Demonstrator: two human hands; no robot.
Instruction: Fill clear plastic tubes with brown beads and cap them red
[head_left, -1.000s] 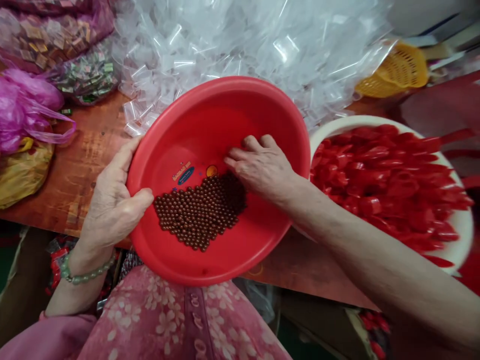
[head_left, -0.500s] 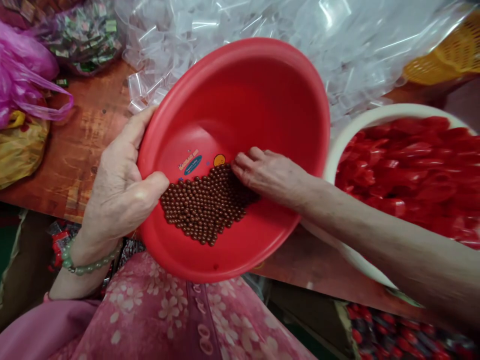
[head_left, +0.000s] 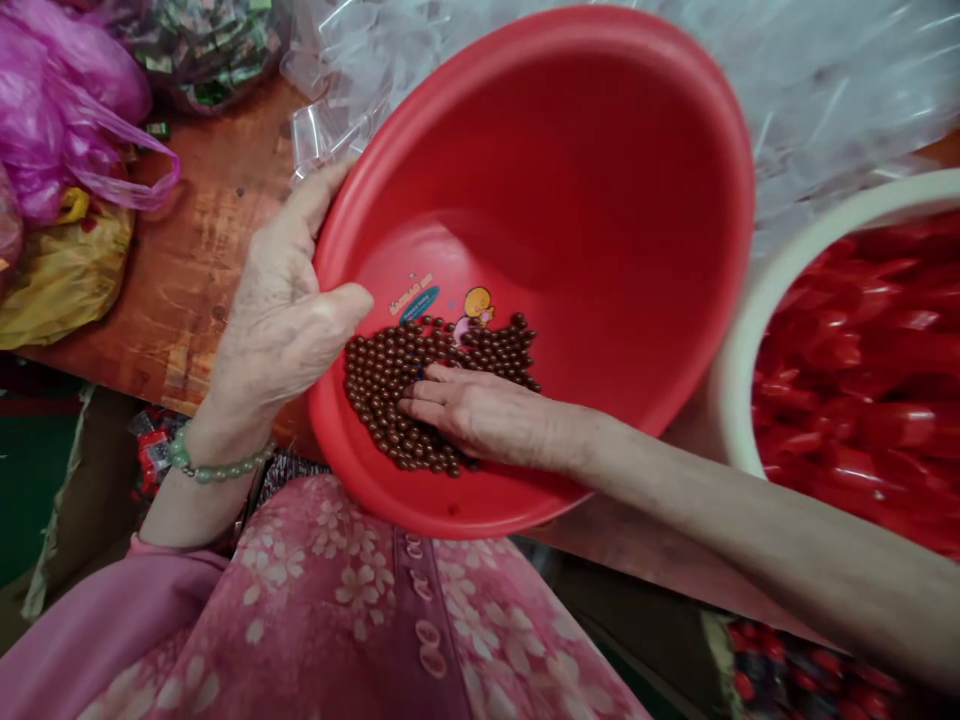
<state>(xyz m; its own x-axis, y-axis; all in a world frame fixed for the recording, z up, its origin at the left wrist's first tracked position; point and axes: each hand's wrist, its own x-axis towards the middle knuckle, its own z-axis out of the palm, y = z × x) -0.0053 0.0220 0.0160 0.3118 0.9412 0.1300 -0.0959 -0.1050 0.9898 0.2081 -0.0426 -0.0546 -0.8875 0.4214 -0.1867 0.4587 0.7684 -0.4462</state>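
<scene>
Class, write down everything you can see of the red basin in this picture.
The round red plastic basin is deep and smooth, with a thick rim and a glossy inside. Its inner surface bears a printed cartoon figure and a small blue label. It is held tilted, its rim gripped by the left hand, thumb inside. Small round brown beads lie in a patch low inside it, and the right hand rests on them.

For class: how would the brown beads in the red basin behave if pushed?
The brown beads look round and glossy, so would probably roll apart easily. Being small, they seem awkward to pinch. In the tilted red basin, they would likely run downhill without the right hand against them.
</scene>
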